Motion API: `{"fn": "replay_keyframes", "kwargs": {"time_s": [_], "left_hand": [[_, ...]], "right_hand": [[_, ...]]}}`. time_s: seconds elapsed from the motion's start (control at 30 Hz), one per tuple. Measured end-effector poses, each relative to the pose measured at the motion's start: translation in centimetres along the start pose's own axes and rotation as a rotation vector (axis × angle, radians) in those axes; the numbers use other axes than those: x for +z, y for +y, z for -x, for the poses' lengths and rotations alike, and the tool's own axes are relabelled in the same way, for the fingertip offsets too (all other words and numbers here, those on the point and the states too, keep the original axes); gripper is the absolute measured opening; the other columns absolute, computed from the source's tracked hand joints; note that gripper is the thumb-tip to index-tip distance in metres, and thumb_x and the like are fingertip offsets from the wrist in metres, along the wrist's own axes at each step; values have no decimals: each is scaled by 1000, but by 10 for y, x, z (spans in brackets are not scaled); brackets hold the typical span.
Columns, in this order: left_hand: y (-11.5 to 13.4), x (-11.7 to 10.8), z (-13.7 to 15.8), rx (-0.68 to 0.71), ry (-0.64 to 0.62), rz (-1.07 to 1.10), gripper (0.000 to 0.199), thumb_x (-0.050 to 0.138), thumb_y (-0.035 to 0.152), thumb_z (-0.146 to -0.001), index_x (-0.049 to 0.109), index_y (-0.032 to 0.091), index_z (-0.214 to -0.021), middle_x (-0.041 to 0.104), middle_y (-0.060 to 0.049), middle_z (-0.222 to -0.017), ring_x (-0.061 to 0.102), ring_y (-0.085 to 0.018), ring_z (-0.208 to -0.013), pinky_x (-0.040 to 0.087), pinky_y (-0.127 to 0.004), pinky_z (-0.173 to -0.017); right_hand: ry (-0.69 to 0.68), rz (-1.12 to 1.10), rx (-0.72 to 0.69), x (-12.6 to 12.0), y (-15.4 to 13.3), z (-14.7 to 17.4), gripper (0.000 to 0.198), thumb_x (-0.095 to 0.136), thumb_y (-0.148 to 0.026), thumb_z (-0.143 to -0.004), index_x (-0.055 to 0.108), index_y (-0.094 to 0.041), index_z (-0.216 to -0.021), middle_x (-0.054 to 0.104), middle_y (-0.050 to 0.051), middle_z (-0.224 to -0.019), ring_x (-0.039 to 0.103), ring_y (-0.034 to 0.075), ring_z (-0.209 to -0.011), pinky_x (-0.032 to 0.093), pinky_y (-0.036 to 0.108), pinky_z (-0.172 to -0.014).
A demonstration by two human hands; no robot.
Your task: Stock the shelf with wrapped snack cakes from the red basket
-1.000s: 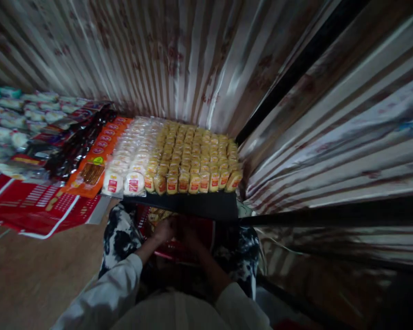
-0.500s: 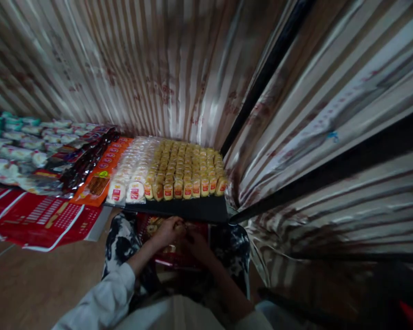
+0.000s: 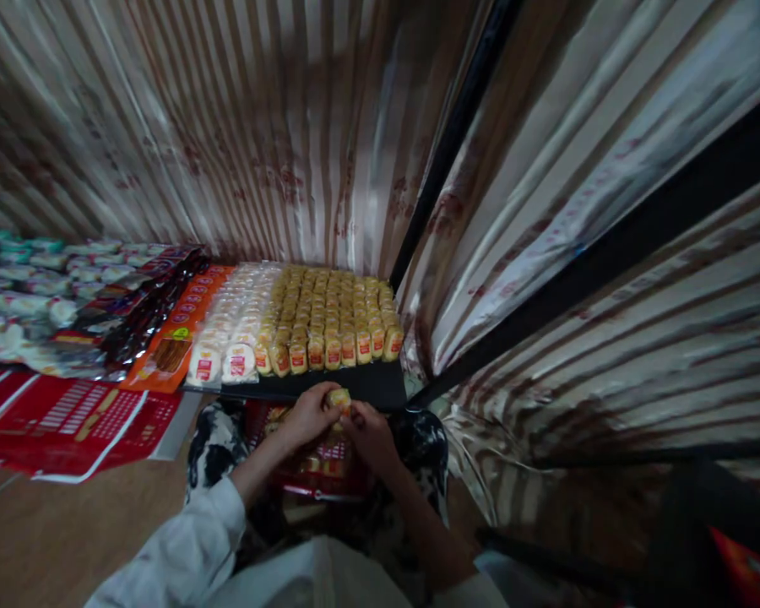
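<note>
Between my hands is a small yellow wrapped snack (image 3: 339,397) in clear film with a label. My left hand (image 3: 313,411) pinches it from the left, and my right hand (image 3: 371,435) grips its right side. Both hands are over a red bag (image 3: 320,488) in my lap, where more yellowish packs show through. Just beyond them, rows of the same kind of yellow wrapped snacks (image 3: 335,321) stand on a black shelf (image 3: 304,388). White round wrapped snacks (image 3: 237,363) line up to their left.
An orange packet (image 3: 171,350), dark shiny packets (image 3: 127,329) and white-wrapped pieces (image 3: 25,295) lie farther left on the shelf. A red printed bag (image 3: 76,422) hangs below its edge. Striped curtain (image 3: 291,169) and black poles (image 3: 443,152) close off the back and right.
My hands have risen slightly from the red bag, and the yellow snack now shows between both hands' fingertips. The view has shifted a little.
</note>
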State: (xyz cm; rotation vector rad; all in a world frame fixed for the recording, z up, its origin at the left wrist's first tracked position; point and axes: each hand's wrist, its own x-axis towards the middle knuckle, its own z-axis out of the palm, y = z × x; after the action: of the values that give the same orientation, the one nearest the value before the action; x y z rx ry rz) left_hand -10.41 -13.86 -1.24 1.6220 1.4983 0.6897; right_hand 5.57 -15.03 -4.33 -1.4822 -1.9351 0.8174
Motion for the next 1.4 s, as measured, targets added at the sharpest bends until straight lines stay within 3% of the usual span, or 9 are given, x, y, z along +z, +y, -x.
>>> {"fn": "replay_keyframes", "kwargs": {"time_s": [0.1, 0.23, 0.4, 0.6, 0.73, 0.93, 1.2, 1.4], "left_hand": [[11, 0, -9, 43, 33, -19, 39, 56, 17, -74, 58, 16, -112, 64, -4, -102, 59, -14, -82, 47, -24, -79], [24, 1, -23, 56, 108, -72, 39, 55, 14, -75, 59, 18, -114, 63, -5, -107, 58, -16, -90, 46, -28, -86], [33, 11, -47, 66, 234, -142, 37, 54, 16, -80, 58, 16, -116, 58, -8, -110, 56, -17, -94, 44, -29, -89], [50, 28, -72, 73, 216, -204, 38, 51, 17, -83, 56, 17, -120, 57, -9, -114, 54, -18, -103, 42, -29, -92], [62, 37, -87, 59, 257, -283, 37, 51, 22, -84, 54, 17, -121, 57, -10, -118, 53, -20, -107, 41, -31, -93], [74, 45, -102, 77, 241, -351, 38, 46, 21, -86, 50, 12, -122, 57, -13, -117, 56, -21, -102, 42, -30, -89], [77, 54, -106, 75, 254, -442, 33, 41, 20, -88, 49, 15, -120, 52, -13, -120, 58, -20, -96, 46, -30, -81], [72, 57, -108, 130, 325, -481, 41, 40, 19, -88, 40, 16, -129, 45, -14, -125, 59, -18, -92, 49, -29, -77]], "right_hand": [[67, -35, 35, -1, 1, -9, 23, 53, -29, -80, 64, -19, -97, 62, 5, -83, 57, 16, -68, 48, 27, -67], [206, -111, 70, 3, 3, -18, 42, 46, -31, -82, 53, -14, -120, 57, 11, -102, 58, 14, -65, 52, 31, -68], [396, -172, 0, 9, 3, -25, 50, 41, -23, -84, 39, -14, -133, 50, 15, -116, 60, 17, -86, 53, 32, -77], [471, -161, -21, 7, 8, -31, 51, 37, -16, -83, 37, -15, -134, 41, 17, -128, 55, 20, -106, 51, 35, -86], [493, -115, -27, 4, 16, -37, 52, 36, -13, -81, 38, -14, -134, 38, 17, -128, 46, 23, -118, 47, 39, -94], [524, -34, -40, 3, 26, -46, 57, 36, -8, -77, 41, -12, -134, 41, 17, -122, 43, 25, -118, 41, 42, -100], [576, 48, -59, 4, 39, -56, 53, 36, -10, -80, 45, -16, -132, 46, 14, -111, 50, 23, -105, 45, 40, -94], [601, 77, -62, 7, 46, -58, 52, 39, -12, -81, 47, -17, -132, 50, 13, -109, 52, 22, -102, 48, 38, -89]]}}
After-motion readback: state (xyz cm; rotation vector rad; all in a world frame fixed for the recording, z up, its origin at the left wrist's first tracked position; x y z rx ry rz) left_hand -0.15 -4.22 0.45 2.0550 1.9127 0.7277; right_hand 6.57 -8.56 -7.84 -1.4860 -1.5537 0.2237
